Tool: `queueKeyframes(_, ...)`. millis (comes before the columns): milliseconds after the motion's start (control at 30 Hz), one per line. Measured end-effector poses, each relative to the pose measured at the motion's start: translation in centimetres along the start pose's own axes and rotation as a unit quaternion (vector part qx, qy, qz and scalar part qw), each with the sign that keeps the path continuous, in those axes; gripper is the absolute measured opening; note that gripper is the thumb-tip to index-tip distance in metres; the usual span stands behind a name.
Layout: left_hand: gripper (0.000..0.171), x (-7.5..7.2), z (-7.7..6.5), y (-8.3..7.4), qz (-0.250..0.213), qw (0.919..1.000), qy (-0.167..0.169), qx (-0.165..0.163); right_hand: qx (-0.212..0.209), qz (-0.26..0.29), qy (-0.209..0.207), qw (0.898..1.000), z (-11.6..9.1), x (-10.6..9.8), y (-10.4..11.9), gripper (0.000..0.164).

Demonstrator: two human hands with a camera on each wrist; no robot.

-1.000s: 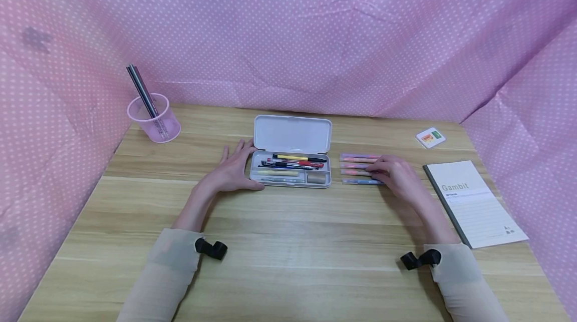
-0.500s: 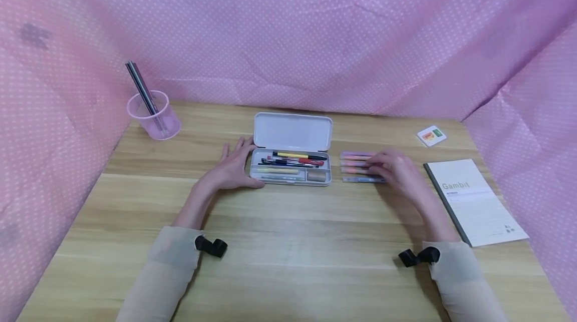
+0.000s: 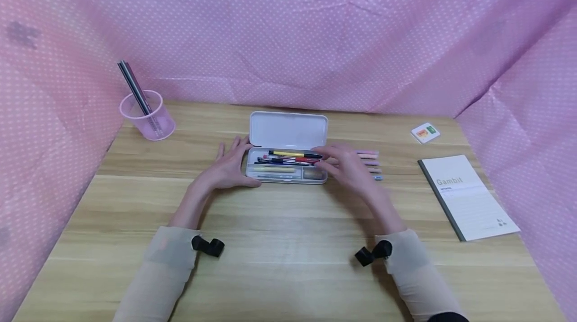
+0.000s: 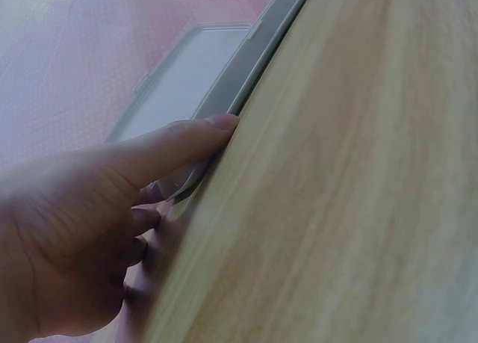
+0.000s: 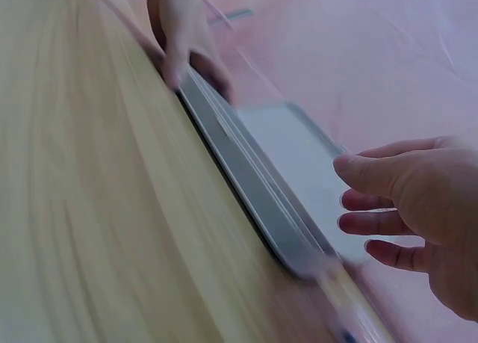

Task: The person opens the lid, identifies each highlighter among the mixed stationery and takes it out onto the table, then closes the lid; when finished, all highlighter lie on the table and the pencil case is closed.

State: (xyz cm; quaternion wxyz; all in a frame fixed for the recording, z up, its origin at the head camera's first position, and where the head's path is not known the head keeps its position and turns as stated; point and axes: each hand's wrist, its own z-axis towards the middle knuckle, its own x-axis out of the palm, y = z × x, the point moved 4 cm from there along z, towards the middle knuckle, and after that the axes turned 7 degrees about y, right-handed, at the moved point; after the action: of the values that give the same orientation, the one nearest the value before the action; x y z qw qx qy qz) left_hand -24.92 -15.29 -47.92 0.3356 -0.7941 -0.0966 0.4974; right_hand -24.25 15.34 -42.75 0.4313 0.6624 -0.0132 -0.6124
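Observation:
An open white pencil case stands mid-table, its lid tipped back. Inside lie a yellow-and-black pen, red and dark pens and a grey-brown block. My left hand holds the case's left end, thumb along the front wall and fingers at the side and back. Over the right end hovers my right hand, fingers loosely bent; the right wrist view shows nothing between them. Behind that hand, several pastel pens lie in a row, partly hidden.
At the back left stands a pink mesh cup with dark pencils. A notebook lies at the right, with a small white packet behind it. Pink dotted cloth surrounds the table's back and sides.
My right hand has moved left from the row of pastel pens to the pencil case's right end. My left hand keeps its hold on the case. The head view has shifted slightly.

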Motion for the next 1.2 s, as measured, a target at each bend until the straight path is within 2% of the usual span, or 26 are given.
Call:
queueKeyframes(200,0.102,0.0,0.0,0.0,0.005,1.0,0.003,-0.001,-0.032,-0.001,0.012,0.999,2.1,2.3,2.7,0.037)
queueKeyframes(400,0.103,0.0,0.3,-0.1,0.008,0.9999,0.002,0.006,-0.042,0.001,0.051,0.998,3.4,3.8,4.3,0.034)
queueKeyframes(600,0.103,0.0,0.3,-0.1,0.006,0.9999,0.003,0.007,-0.033,-0.029,0.079,0.996,3.4,4.7,4.3,0.03)
queueKeyframes(767,0.104,0.0,0.1,0.1,0.006,1.0,0.005,0.0,-0.034,-0.031,0.105,0.993,3.3,5.4,4.3,0.025)
queueKeyframes(1200,0.106,-0.1,0.0,-0.1,0.005,1.0,0.004,-0.002,-0.043,-0.051,0.119,0.991,3.1,5.8,4.5,0.019)
